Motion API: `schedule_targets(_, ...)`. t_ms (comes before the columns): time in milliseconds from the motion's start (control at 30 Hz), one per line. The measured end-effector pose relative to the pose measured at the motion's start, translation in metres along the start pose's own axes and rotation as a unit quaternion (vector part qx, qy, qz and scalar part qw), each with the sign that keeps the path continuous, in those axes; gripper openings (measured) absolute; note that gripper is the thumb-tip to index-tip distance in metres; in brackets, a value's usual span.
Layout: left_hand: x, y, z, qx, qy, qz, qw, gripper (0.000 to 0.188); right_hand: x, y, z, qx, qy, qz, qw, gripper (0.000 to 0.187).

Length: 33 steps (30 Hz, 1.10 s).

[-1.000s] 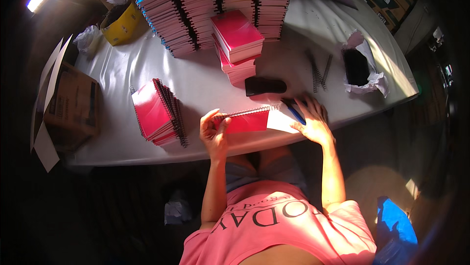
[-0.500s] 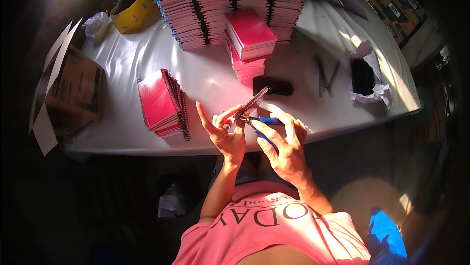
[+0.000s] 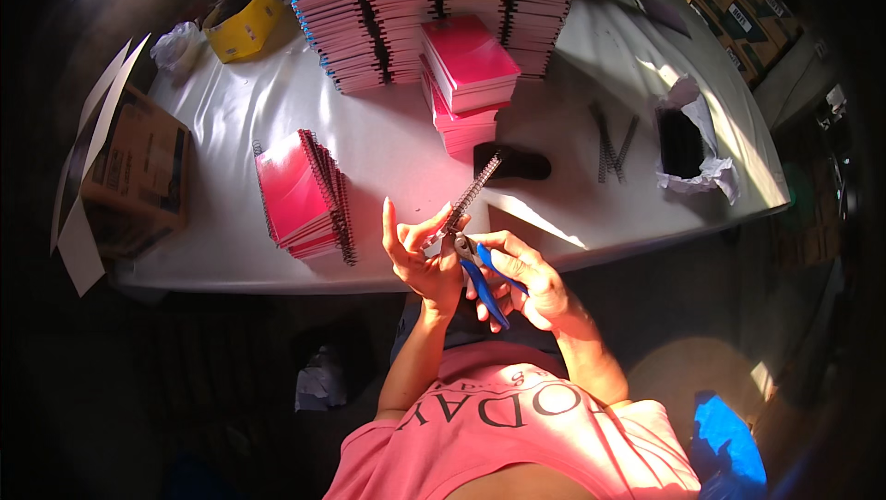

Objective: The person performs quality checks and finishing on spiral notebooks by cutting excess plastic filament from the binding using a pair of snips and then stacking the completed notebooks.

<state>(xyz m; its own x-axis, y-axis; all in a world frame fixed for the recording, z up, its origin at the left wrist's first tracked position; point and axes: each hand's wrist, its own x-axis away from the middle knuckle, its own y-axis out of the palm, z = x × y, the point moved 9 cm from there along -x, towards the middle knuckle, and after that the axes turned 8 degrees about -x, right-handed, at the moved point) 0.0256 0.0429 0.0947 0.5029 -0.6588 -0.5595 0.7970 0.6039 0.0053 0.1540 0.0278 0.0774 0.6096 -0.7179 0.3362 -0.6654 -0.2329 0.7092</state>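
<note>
Above the near table edge, my left hand (image 3: 430, 265) pinches a spiral-bound notebook between thumb and fingers, its other fingers raised. The notebook is seen nearly edge-on, so mostly its dark wire coil (image 3: 474, 192) shows. My right hand (image 3: 531, 283) is closed on pliers with blue handles (image 3: 489, 289). The pliers' metal jaws are at the near end of the coil, beside my left fingertips; whether they grip the wire I cannot tell. To the left lies a pile of pink spiral notebooks (image 3: 293, 188). Beyond my hands stands a stack of pink-covered booklets (image 3: 469, 61).
Tall stacks of bound books (image 3: 406, 20) line the back. Loose black coils (image 3: 611, 144) lie right of centre, near a paper-lined dark container (image 3: 681, 142). A dark object (image 3: 521, 163) lies by the pink stack. An open carton (image 3: 138, 163) and a yellow box (image 3: 245, 27) are left.
The pliers have swung from pointing left to pointing up and away, handles now toward me. My right hand has moved lower with them. The notebook in my left hand has tilted slightly more upright.
</note>
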Motion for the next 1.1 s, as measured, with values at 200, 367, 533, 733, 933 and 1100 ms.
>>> schedule_targets(200,-0.011,-0.018,-0.021,0.049,-0.077,0.09,0.992,0.085,0.022,-0.025,-0.056,0.524,-0.324,0.182,0.766,0.033)
schedule_targets(367,-0.019,-0.025,-0.008,-0.035,-0.072,0.08,0.994,0.062,0.041,-0.126,-0.063,0.752,-0.156,0.415,0.488,0.039)
schedule_targets(533,-0.012,-0.031,-0.014,0.103,-0.11,0.077,0.986,0.044,0.001,-0.034,-0.069,0.585,-0.319,0.204,0.717,0.06)
schedule_targets(733,-0.038,-0.069,0.033,-0.01,0.024,0.056,0.998,0.032,-0.065,0.032,-0.066,-0.002,-0.301,0.015,0.953,0.054)
schedule_targets(933,-0.078,-0.139,0.033,-0.254,0.02,0.146,0.956,0.044,-0.153,0.088,-0.094,0.128,-0.284,0.015,0.95,0.049)
schedule_targets(1100,-0.088,-0.164,-0.022,-0.241,-0.075,0.133,0.958,0.042,-0.209,0.143,-0.071,0.351,-0.268,-0.005,0.897,0.048)
